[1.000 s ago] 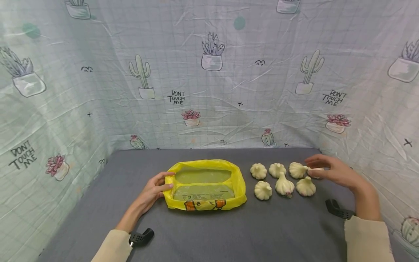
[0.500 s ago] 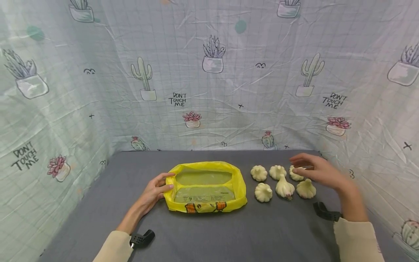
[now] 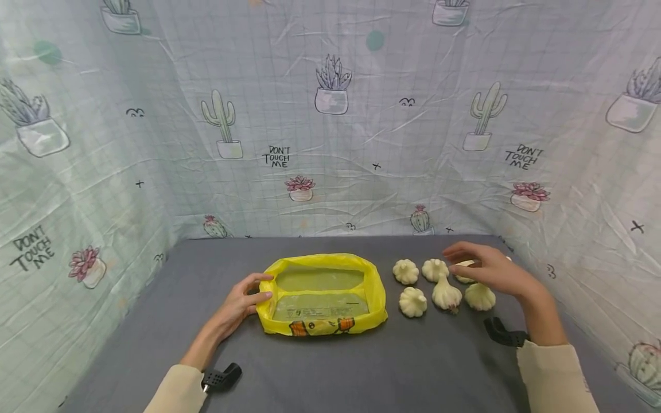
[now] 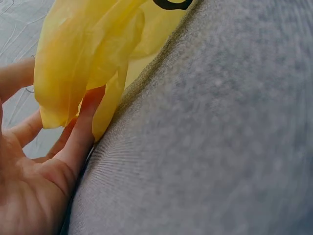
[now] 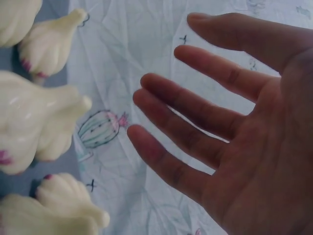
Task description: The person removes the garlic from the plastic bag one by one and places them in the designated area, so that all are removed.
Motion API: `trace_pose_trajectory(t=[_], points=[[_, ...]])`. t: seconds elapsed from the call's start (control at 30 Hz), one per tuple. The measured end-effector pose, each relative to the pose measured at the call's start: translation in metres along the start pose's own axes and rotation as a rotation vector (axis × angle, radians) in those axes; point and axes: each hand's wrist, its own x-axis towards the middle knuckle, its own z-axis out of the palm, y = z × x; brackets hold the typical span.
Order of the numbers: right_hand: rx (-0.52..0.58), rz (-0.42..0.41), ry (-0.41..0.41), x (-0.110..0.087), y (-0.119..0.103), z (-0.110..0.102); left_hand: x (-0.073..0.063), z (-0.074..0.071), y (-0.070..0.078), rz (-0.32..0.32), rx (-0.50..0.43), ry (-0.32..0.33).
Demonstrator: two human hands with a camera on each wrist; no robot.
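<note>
A yellow plastic bag (image 3: 379, 287) stands with its mouth spread wide in the middle of the grey table. My left hand (image 3: 240, 301) grips its left rim, thumb and forefinger over the edge; in the left wrist view the yellow film (image 4: 93, 54) covers part of the fingers. To the right of the bag lie several garlic bulbs (image 3: 413, 302) in two rough rows. Above the right-hand ones hovers my right hand (image 3: 488, 267), fingers extended and apart, holding nothing. It partly hides a back-row bulb (image 3: 463, 275). In the right wrist view, garlic bulbs (image 5: 24, 122) lie beyond the fingertips.
Grey cloth covers the table (image 3: 361, 373). A pale curtain (image 3: 382, 137) printed with cacti encloses the back and both sides. Each wrist carries a black bracket (image 3: 222, 377). Two greenish panels (image 3: 320, 305) show inside the bag.
My right hand has moved left from the far-right bulb, across the back row, staying unladen. The left hand and the bag keep their places.
</note>
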Motion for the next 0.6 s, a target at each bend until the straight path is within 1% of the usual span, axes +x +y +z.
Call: trace_pose_trajectory(t=[0.13,0.23,0.3,0.47,0.6], points=[[0.018,-0.027,0.005,0.001,-0.004,-0.001,-0.001,-0.002,0.004,-0.010,0.018,0.013],[0.000,-0.036,0.015,0.000,-0.004,-0.001,-0.002,-0.005,0.008,-0.009,0.035,0.014],[-0.010,-0.040,0.020,0.000,-0.004,-0.001,-0.004,-0.009,0.011,-0.002,0.065,0.023],[-0.019,-0.025,0.024,0.000,-0.005,-0.002,-0.009,-0.021,0.018,-0.009,0.140,0.085],[-0.012,-0.016,0.022,0.000,-0.005,-0.002,-0.013,-0.032,0.027,-0.017,0.167,0.121]])
